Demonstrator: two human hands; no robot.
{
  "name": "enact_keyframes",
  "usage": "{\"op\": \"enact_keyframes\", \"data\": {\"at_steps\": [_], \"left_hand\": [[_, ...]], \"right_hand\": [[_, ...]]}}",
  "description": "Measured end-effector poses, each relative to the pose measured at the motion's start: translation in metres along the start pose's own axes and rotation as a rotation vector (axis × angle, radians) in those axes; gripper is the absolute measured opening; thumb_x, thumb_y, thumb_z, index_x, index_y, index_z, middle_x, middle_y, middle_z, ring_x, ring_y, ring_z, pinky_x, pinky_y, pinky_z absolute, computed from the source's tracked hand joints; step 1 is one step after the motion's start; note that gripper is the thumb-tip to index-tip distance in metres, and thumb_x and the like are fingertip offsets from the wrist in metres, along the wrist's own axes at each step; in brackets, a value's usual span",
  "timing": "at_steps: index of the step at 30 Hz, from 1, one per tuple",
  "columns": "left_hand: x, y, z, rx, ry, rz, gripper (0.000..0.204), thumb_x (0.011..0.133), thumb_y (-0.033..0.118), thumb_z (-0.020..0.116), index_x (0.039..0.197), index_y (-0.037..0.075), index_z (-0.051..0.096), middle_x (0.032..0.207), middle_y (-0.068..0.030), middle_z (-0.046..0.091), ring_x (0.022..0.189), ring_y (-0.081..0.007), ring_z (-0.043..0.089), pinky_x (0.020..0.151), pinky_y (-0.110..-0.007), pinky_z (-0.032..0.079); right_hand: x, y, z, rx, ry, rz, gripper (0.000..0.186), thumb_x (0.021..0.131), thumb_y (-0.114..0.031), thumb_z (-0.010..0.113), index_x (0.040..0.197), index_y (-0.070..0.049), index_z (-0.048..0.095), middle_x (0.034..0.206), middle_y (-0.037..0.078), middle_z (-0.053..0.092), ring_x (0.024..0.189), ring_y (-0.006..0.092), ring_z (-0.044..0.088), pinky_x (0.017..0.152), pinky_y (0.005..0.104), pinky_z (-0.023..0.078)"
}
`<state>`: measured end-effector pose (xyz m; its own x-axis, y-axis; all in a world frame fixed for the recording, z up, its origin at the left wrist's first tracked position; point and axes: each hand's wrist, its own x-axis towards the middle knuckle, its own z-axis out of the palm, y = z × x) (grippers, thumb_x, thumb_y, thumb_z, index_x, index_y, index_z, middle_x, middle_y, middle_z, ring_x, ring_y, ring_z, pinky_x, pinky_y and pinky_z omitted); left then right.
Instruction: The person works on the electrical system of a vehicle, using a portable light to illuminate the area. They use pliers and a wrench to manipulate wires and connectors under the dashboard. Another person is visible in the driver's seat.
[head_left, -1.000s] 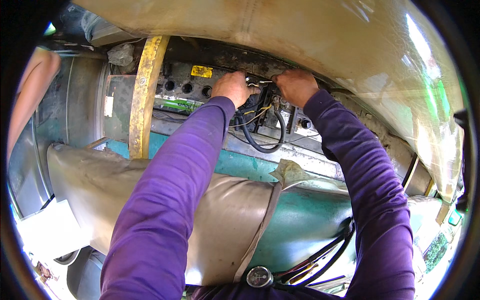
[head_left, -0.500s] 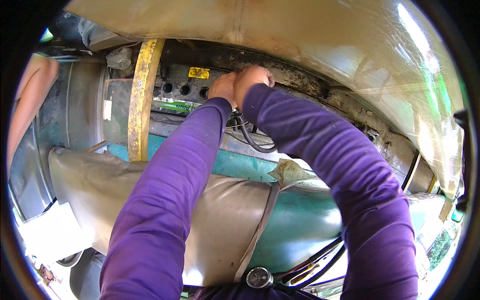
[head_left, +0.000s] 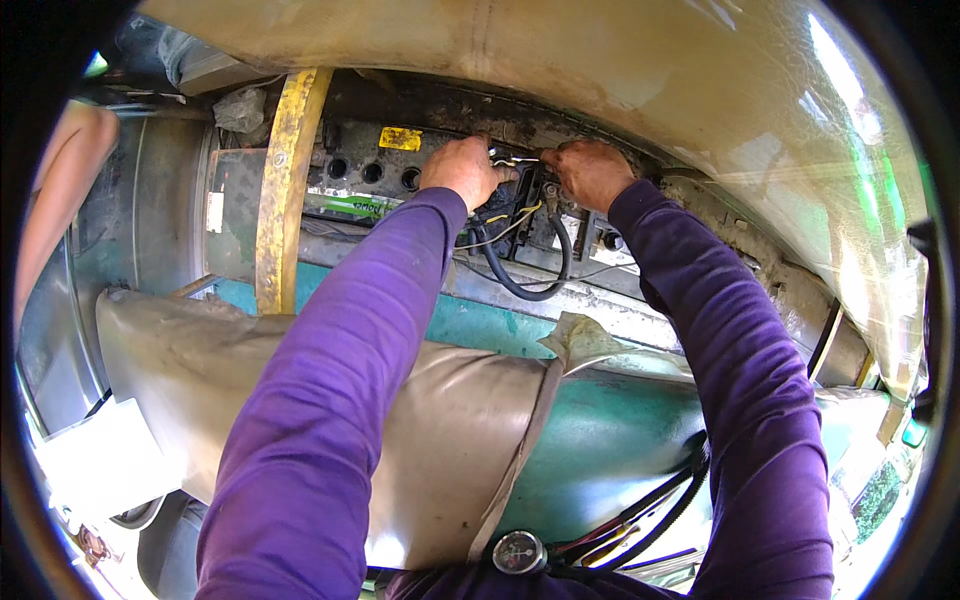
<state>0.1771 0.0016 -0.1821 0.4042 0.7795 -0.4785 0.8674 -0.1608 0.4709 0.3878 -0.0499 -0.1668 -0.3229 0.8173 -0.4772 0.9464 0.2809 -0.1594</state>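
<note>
Both hands are over a dark battery with round black caps, set in a recess. My left hand has its fingers closed by a small metal fitting at the battery's right end; what they hold is hidden. To its right, my right hand pinches one end of a thin pale piece, a wire or slim tool, which spans the gap between the hands. Below them, a thick black cable loops down from a terminal. Thin yellow and white wires cross beside it.
A worn yellow bar stands left of the battery. A brown padded cover overhangs the recess. Nearer lie a tan cover, a green panel and a round gauge with cables. Another person's bare limb shows far left.
My right hand has moved right, away from my left hand, drawing the thin pale piece into view. The looped cable and wires below are now uncovered. My left hand has shifted only slightly.
</note>
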Motion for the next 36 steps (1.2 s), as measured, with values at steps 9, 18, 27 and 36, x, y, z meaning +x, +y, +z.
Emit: {"op": "enact_keyframes", "data": {"at_steps": [9,18,27,36], "left_hand": [[-0.005,-0.009,-0.003,0.009,-0.002,0.071,0.041,0.089,0.034,0.073,0.119,0.007,0.072,0.115,-0.0251,0.073,0.114,-0.0413,0.068,0.097,-0.050,0.055],[-0.002,0.000,0.000,0.012,0.004,0.033,0.063,0.083,0.044,0.083,0.126,0.000,0.067,0.121,-0.0249,0.071,0.117,-0.0422,0.066,0.101,-0.049,0.052],[-0.001,-0.001,0.002,0.001,-0.003,0.028,0.055,0.085,0.040,0.082,0.121,0.001,0.069,0.117,-0.0249,0.073,0.112,-0.0430,0.068,0.099,-0.050,0.053],[0.000,-0.013,0.006,0.025,0.056,0.047,0.051,0.087,0.045,0.073,0.115,0.003,0.072,0.118,-0.0254,0.072,0.115,-0.0417,0.068,0.099,-0.049,0.055]], "right_hand": [[0.063,-0.109,-0.068,-0.078,-0.401,0.359,0.028,0.091,-0.015,0.061,0.111,-0.009,0.080,0.111,0.014,0.078,0.102,0.0329,0.075,0.083,0.0431,0.061],[0.001,-0.022,-0.027,-0.109,0.007,0.055,0.024,0.088,-0.013,0.063,0.108,-0.009,0.075,0.104,0.017,0.076,0.100,0.0368,0.074,0.081,0.0477,0.061],[0.000,-0.012,-0.014,-0.041,0.024,-0.035,0.028,0.093,-0.012,0.055,0.113,-0.010,0.076,0.107,0.018,0.076,0.099,0.0371,0.075,0.084,0.0498,0.061],[0.048,-0.107,-0.068,-0.095,-0.229,0.281,0.020,0.090,-0.013,0.063,0.099,-0.008,0.080,0.108,0.015,0.078,0.098,0.0318,0.077,0.078,0.0429,0.062]]}}
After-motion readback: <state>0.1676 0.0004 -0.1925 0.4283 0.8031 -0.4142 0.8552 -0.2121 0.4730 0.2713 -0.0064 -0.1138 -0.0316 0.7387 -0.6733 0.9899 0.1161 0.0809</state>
